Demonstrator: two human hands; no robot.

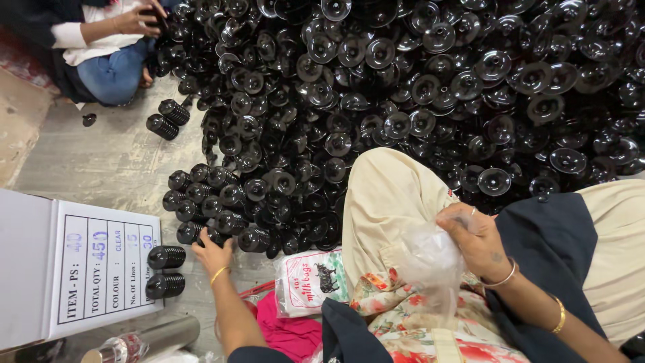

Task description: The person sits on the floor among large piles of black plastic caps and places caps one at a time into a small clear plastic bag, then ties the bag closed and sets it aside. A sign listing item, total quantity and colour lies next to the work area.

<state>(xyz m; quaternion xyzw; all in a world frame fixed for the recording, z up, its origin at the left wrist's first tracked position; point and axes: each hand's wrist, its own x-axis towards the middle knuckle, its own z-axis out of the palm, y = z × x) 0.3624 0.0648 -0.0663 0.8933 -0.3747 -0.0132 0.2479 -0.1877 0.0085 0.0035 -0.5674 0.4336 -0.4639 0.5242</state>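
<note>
Down on the floor in front of you, as the head camera sees it, your left hand (213,254) reaches out to a short stack of black discs (253,238) at the near edge of a huge pile of black plastic discs (416,87). Your fingers curl onto the stack and touch it, but you cannot tell if they have closed tight around it yet. These discs look hard, thin and shiny, so they are probably light, but a stack may slip apart like coins. It seems best to hold a stack from the sides, with thumb on one side and fingers on the other, and squeeze the ends together. Your right hand (474,240) sits over your knee and pinches a clear plastic bag (430,265) in closed fingers. That bag looks soft, floppy and slippery, so hold it at the mouth. Two more stacks (165,270) lie just beside a white cardboard box (60,269) on your left, and two others (168,118) lie near the far edge of the pile. Under it all is a grey concrete floor (114,161), flat and hard, where round stacks could roll. A printed packet of bags (310,281) lies near your lap by some pink cloth (289,329), and a shiny metal bottle (151,339) lies by the box. Another person (107,47) sits at the far left corner, with hands at the pile.
</note>
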